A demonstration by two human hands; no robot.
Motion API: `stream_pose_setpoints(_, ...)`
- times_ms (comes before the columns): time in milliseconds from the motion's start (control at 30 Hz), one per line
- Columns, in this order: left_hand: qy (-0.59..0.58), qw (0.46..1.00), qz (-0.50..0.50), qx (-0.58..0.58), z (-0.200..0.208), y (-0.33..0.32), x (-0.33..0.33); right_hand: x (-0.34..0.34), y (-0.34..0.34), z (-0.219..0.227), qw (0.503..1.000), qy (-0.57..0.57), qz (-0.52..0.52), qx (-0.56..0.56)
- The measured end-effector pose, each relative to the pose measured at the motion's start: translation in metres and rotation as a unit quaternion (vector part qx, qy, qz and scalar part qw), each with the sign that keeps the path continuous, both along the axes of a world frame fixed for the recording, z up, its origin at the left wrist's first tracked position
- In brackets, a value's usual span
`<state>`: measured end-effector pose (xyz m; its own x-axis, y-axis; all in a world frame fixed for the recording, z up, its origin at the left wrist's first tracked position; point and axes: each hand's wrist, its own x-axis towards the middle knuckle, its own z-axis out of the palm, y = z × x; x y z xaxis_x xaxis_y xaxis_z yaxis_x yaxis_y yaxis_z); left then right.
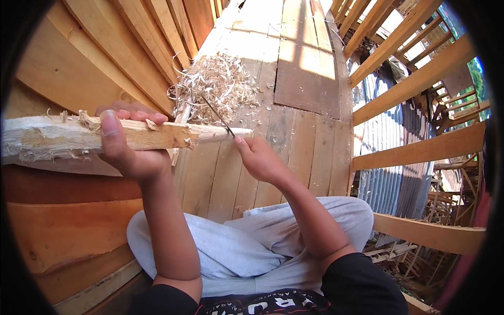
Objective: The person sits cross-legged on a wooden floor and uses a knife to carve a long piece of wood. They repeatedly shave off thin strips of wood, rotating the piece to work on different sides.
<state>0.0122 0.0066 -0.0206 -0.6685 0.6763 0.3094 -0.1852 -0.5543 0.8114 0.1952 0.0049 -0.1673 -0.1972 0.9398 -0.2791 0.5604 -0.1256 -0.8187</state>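
Shirt (236, 306): yours is black, with bold white lettering (286, 303) and red accents across the chest
Sleeves (362, 283): your short black ones end near the elbows
Trousers (226, 249): you wear loose, light grey, soft-looking cloth, creased over the lap
Forearms (170, 226): yours are bare
Left hand (126, 153): bare, like your right hand (261, 160)

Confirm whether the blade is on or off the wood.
Apparently on: the dark blade crosses the narrow end of the wood, beside the right hand. Actual contact cannot be told.
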Motion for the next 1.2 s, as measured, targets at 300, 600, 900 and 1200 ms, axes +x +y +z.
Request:
stream_pose_setpoints(300, -0.005, 0.999, 0.038, -0.016, 0.008, 0.001, 0.006, 0.004, 0.002, -0.019, 0.999, -0.027, -0.027, -0.029)
stream_pose_setpoints(600, 0.031, 0.999, 0.018, -0.016, 0.008, 0.002, 0.011, 0.023, 0.019, -0.039, 0.989, -0.037, -0.052, -0.131)
stream_pose_setpoints(900, 0.032, 0.999, -0.001, -0.005, 0.002, 0.005, 0.010, 0.036, 0.019, -0.082, 0.988, -0.094, -0.084, -0.088)
stream_pose_setpoints(1200, 0.061, 0.997, 0.037, 0.025, 0.010, -0.001, 0.018, 0.015, 0.014, -0.032, 0.998, 0.017, -0.040, -0.054)
